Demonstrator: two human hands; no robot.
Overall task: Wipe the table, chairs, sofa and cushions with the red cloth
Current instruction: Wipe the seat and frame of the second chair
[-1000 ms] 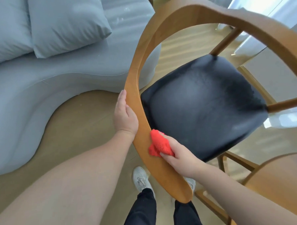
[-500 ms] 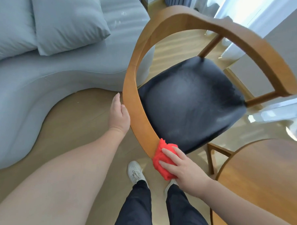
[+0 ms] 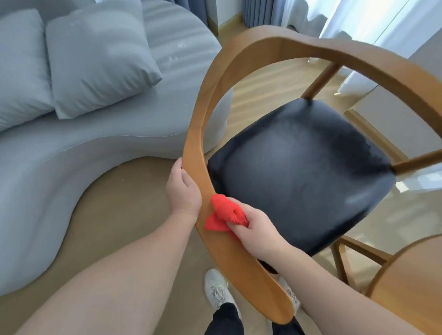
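Note:
A wooden chair with a curved backrest [image 3: 195,130] and a black padded seat [image 3: 301,170] stands in front of me. My left hand [image 3: 183,191] grips the outer side of the backrest's near part. My right hand [image 3: 255,228] is shut on the bunched red cloth [image 3: 224,211] and presses it against the inner face of that backrest, right beside my left hand. The grey sofa [image 3: 63,160] lies to the left with two grey cushions [image 3: 98,53] on it. A round wooden table [image 3: 417,284] shows at the lower right.
My feet in white shoes [image 3: 216,290] stand on the wooden floor [image 3: 127,201] under the backrest's near end. Curtains [image 3: 267,7] hang at the far side. A pale wall or cabinet [image 3: 421,82] rises at the right behind the chair.
My right hand carried the red cloth down to the backrest's near end, then back up along it to beside my left hand. The view also shifted, showing more of the sofa.

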